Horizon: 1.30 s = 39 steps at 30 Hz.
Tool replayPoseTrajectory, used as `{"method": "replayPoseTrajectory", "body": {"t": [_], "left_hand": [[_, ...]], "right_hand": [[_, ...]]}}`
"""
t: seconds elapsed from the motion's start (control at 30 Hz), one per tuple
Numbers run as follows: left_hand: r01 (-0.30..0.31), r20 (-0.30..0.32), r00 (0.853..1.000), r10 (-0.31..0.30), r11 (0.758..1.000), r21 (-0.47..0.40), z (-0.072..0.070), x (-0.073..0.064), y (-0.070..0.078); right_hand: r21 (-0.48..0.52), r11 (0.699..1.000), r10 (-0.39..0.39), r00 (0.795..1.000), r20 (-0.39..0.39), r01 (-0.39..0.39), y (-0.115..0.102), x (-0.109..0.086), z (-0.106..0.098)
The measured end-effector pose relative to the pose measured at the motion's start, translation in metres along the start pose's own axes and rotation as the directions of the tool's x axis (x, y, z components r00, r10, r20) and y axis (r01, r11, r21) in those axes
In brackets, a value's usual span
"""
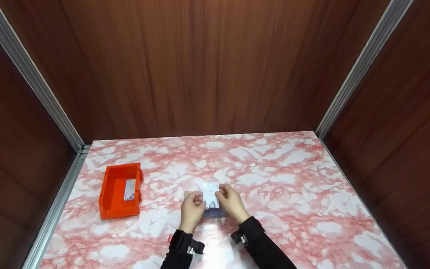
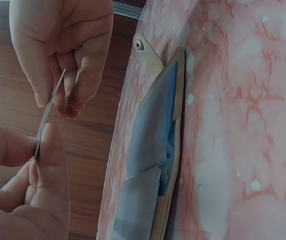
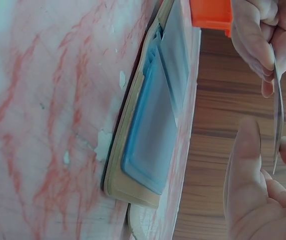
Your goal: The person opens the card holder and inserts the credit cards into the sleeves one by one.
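Between my two hands, a thin white card [image 1: 210, 192] with a small dark picture near its lower edge is held upright. My left hand [image 1: 192, 210] pinches its left side between thumb and fingers. On the opposite side, my right hand [image 1: 235, 203] holds the card's edge, thumb in front and fingers behind. The left wrist view shows the card [image 2: 45, 120] almost edge-on. Below the hands, a tan card holder [image 3: 113, 175] lies open on the table, its clear bluish plastic sleeves [image 3: 150, 125] facing up. A strap with a metal snap [image 2: 150, 55] sticks out from it.
An orange open bin [image 1: 103, 192] stands on the left of the table, with another printed card [image 1: 129, 189] inside. The tabletop [image 1: 293, 186] has a pink and white marbled pattern. Brown wood-grain panels [image 1: 200, 74] with metal corner rails [image 1: 364, 71] enclose the back and sides.
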<state>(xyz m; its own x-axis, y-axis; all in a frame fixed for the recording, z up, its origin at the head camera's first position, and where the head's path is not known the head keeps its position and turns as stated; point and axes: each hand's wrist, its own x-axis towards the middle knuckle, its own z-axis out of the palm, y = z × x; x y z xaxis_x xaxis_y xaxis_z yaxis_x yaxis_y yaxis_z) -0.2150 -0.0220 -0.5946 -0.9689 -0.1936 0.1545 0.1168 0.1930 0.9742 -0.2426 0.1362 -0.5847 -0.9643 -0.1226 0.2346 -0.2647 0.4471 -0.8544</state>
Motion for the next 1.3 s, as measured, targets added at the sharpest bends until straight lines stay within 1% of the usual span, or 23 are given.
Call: {"method": "replayPoseTrajectory", "body": {"t": [0.1,0.2,0.43,0.67,0.73,0.9,0.97,1.13,1.3], "left_hand": [[0.005,0.004,1.000,-0.005,1.000,-0.012,0.002,-0.001,0.000],[0.001,0.001,1.000,-0.001,1.000,-0.006,0.003,-0.001,-0.001],[0.006,0.004,1.000,-0.006,1.000,0.000,0.004,-0.002,-0.002],[0.001,0.012,1.000,-0.001,1.000,-0.005,0.003,-0.002,-0.003],[-0.009,0.010,1.000,0.009,1.000,-0.011,0.002,-0.001,-0.003],[-0.005,-0.004,1.000,0.005,1.000,-0.007,-0.002,0.000,-0.002],[0.010,-0.010,1.000,-0.010,1.000,-0.003,-0.004,0.001,-0.001],[0.022,-0.020,1.000,-0.022,1.000,-0.007,-0.008,0.001,-0.002],[-0.016,-0.032,0.999,0.016,0.999,0.028,-0.012,0.002,-0.004]], "right_hand": [[0.013,1.000,0.008,1.000,-0.002,-0.008,0.001,0.001,0.000],[0.030,0.999,0.016,1.000,-0.005,-0.016,0.001,0.001,0.000],[0.120,0.990,0.080,0.997,0.005,-0.080,-0.001,0.002,0.000],[0.141,0.985,0.101,0.995,0.008,-0.101,-0.002,0.002,0.000],[0.137,0.986,0.098,0.995,0.006,-0.098,-0.001,0.003,0.000],[0.064,0.996,0.058,0.998,0.005,-0.058,0.001,0.004,-0.003],[0.043,0.998,0.051,0.999,0.009,-0.051,0.002,0.004,-0.004],[0.045,0.996,0.071,0.997,0.019,-0.071,0.004,0.004,-0.005],[0.022,0.998,0.064,0.998,0.005,-0.064,0.005,0.004,-0.005]]}}
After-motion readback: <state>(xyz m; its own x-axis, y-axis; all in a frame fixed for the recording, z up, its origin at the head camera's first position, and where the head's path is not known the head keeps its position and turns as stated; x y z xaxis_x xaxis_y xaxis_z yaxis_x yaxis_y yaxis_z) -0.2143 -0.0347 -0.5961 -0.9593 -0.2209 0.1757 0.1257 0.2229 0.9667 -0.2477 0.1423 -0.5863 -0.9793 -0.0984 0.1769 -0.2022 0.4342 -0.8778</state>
